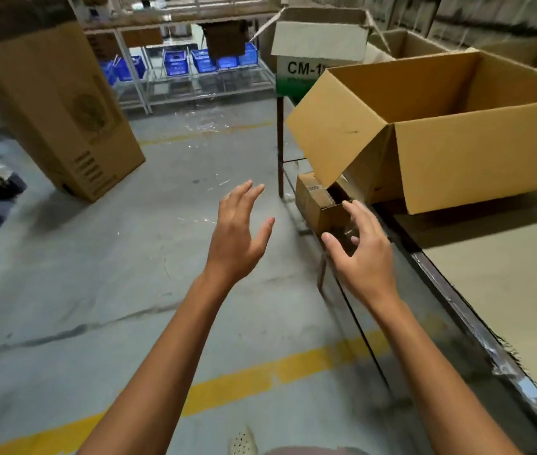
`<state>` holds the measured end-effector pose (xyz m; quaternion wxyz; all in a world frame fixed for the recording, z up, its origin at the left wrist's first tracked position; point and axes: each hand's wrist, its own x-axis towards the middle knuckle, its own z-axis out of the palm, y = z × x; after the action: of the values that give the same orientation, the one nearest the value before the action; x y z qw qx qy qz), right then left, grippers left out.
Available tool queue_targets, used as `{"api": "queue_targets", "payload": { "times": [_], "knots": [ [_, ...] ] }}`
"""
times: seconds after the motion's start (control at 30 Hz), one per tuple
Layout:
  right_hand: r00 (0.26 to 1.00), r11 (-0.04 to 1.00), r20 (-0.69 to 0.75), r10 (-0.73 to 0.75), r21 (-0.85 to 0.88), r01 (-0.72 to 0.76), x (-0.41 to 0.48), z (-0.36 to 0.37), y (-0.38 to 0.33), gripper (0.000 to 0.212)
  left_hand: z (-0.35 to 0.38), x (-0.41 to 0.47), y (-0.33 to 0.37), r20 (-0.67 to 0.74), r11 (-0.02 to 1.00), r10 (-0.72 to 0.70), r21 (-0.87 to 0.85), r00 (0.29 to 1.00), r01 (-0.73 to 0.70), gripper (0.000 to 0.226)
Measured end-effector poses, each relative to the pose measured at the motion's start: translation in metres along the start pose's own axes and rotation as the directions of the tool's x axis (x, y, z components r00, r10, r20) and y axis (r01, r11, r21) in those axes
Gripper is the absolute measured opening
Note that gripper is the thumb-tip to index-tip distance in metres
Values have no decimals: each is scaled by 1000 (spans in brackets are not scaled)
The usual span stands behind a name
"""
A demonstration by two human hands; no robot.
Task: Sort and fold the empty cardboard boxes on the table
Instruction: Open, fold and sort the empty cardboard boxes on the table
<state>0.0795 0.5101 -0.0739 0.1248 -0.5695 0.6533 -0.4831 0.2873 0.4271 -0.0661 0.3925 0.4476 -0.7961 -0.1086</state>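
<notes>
A large open brown cardboard box (477, 165) stands on the table (503, 274) at the right, one flap (332, 133) hanging out past the table's left edge. Below that flap a small brown box (316, 201) sits low beside the table frame. My right hand (364, 254) hovers just in front of the small box, fingers spread and slightly bent, holding nothing. My left hand (239, 234) is raised over the floor to the left, fingers straight and apart, also empty.
More open boxes (408, 44) line the table's far end, one white box marked "CM-1" (306, 68). A tall brown carton (57, 103) stands on the floor at left. Blue crates (175, 62) fill a rack behind. Yellow floor line (227, 385) crosses near my feet.
</notes>
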Motion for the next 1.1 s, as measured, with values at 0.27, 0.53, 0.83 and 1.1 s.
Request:
{"api": "queue_targets", "payload": {
  "times": [0.27, 0.53, 0.83, 1.1],
  "knots": [
    [965, 989, -248, 90, -95, -116, 106, 11, -14, 67, 29, 161, -40, 130, 965, 248, -114, 960, -234, 57],
    [905, 942, -401, 142, -226, -248, 222, -1, 19, 55, 106, 314, -48, 161, 915, 383, -204, 910, -349, 58],
    [736, 817, -612, 289, -242, -523, 332, -10, 81, 49, 198, 463, -56, 218, 873, 485, -181, 847, -453, 52],
    [612, 643, -622, 488, -219, -734, 349, 7, 121, 66, 285, 581, -84, 427, 952, 305, -131, 851, -275, 53]
  ]
}}
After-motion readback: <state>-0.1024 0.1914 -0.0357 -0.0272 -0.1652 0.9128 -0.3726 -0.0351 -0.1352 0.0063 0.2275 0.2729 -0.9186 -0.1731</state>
